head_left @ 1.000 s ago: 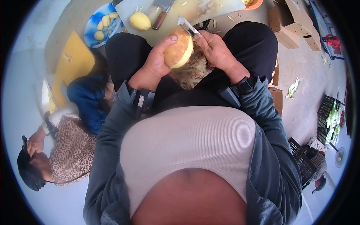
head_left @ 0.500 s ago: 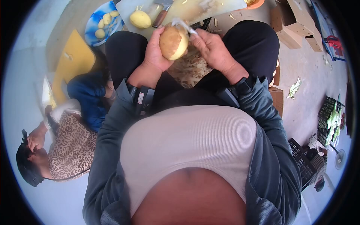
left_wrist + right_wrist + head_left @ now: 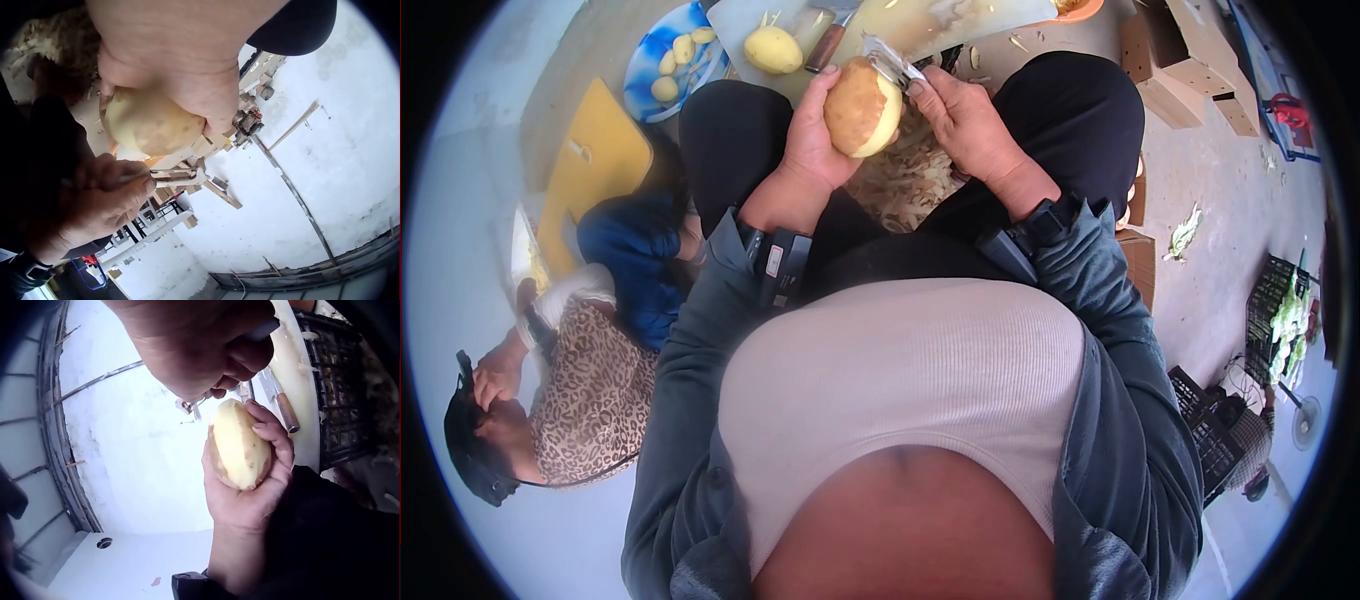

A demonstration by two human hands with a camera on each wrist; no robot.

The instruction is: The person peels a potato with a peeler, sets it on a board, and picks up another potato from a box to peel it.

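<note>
My left hand (image 3: 810, 145) grips a large, partly peeled potato (image 3: 855, 112); brown skin covers one side, while pale flesh shows on the other. In the right wrist view, its fingers wrap around the potato (image 3: 240, 447) from below. My right hand (image 3: 975, 130) holds a peeler (image 3: 890, 62) by the handle, its head right at the potato's far end in the head view. The left wrist view shows the peeler (image 3: 178, 178) beside the potato (image 3: 153, 122). Peelings (image 3: 905, 190) lie heaped below, between the knees.
A cutting board (image 3: 920, 28) ahead bears a peeled potato (image 3: 773, 50) and a wooden-handled knife (image 3: 827, 48). To the left stand a blue-white basin (image 3: 640, 80) with several small peeled potatoes and a seated person (image 3: 595, 390). Cardboard boxes (image 3: 1160, 80) stand on the right.
My left hand has shifted a little left and away from the body, turning the potato. The peeler, blurred by motion half a second ago, now shows sharply at the potato's far end.
</note>
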